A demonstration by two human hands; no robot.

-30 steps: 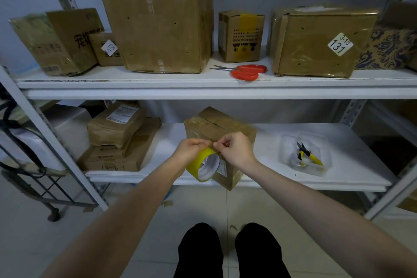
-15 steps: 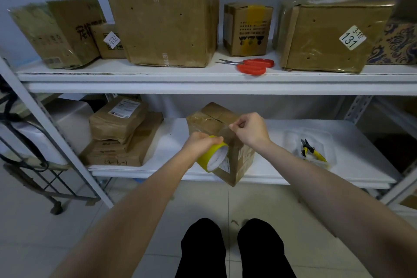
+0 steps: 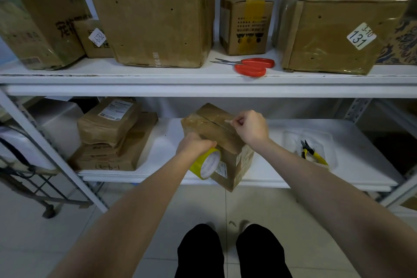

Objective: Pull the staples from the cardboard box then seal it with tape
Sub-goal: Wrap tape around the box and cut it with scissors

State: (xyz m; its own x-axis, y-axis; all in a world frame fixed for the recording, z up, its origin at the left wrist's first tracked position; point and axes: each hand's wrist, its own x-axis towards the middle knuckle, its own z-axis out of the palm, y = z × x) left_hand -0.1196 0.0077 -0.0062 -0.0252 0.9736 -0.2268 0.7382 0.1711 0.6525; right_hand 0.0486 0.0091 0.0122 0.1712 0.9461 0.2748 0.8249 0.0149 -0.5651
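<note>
I am standing on a pale tiled floor [image 3: 67, 232], and my legs in black trousers [image 3: 199, 253] are showing at the bottom. My two arms are reaching forward to the lower shelf [image 3: 162, 156].

My left hand [image 3: 194, 145] is gripping the yellow tape roll [image 3: 206, 163] from above, with the fingers curled around it. It is holding the roll against the near side of the cardboard box [image 3: 234, 160]. The box is sitting turned at an angle on the front of the lower shelf, and one corner is hanging over the edge.

My right hand [image 3: 251, 127] is a little farther, above the top of the box and apart from the left one. It is pinching a pale tape end [image 3: 228, 121] between thumb and fingers. The strip between the roll and this end is clear, and I cannot follow it well.

To the right, yellow-handled pliers [image 3: 312, 153] are lying in a clear tray [image 3: 291, 140]. To the left, brown parcels [image 3: 108, 124] are lying in a stack.

On the upper shelf [image 3: 158, 74], red-handled scissors [image 3: 252, 66] are lying between a large box [image 3: 153, 13] and a box labelled 131 [image 3: 327, 36], with a small box [image 3: 246, 25] behind them.
</note>
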